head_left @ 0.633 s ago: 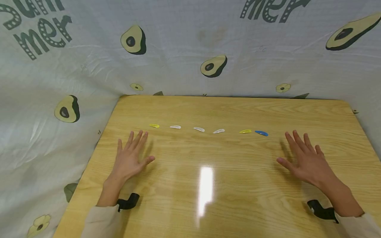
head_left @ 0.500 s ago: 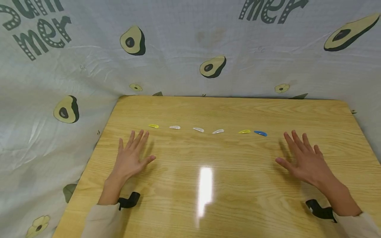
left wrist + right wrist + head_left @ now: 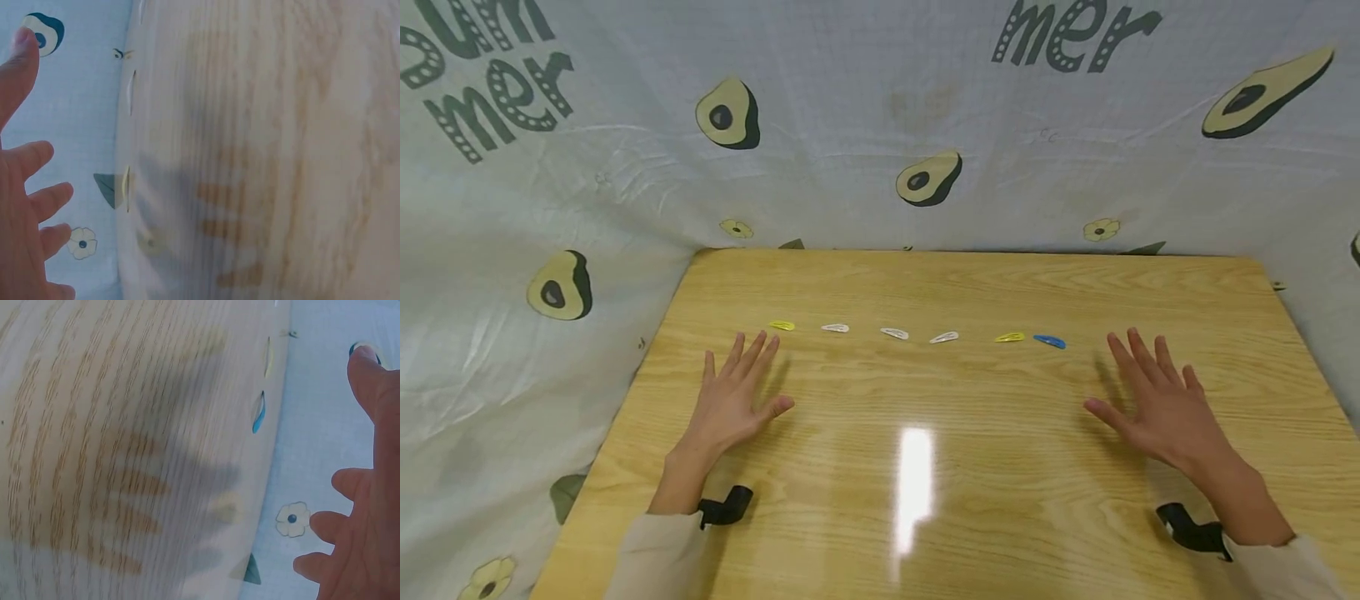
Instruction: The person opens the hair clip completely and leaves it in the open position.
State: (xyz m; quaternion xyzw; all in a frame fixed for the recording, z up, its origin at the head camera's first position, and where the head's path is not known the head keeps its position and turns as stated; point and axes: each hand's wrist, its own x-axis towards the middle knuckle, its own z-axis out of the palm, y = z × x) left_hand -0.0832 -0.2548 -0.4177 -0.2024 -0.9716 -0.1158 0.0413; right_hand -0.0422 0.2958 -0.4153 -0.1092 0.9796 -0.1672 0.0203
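Observation:
Several snap hair clips lie in a loose row across the far part of the wooden table. From the left come a yellow hair clip (image 3: 782, 326), three white ones, the middle being a white hair clip (image 3: 894, 333), then a second yellow hair clip (image 3: 1010, 337) and a blue hair clip (image 3: 1049, 342). My left hand (image 3: 730, 408) hovers over the table's left side, fingers spread, nearest the left yellow clip. On the right side my right hand (image 3: 1165, 417) hovers likewise, fingers spread, nearest the blue clip. Both hands hold nothing; the wrist views show their shadows on the wood.
The wooden table (image 3: 1000, 500) has its far edge against a pale cloth (image 3: 835, 108) printed with avocados and flowers, which also hangs along the left side. Black wrist mounts (image 3: 726, 506) sit on both wrists. A bright light reflection (image 3: 914, 483) shows mid-table.
The whole head view has shifted slightly, with the table and clips appearing a little lower and further left. Both hands keep their spread pose, and the clips stay in place on the table.

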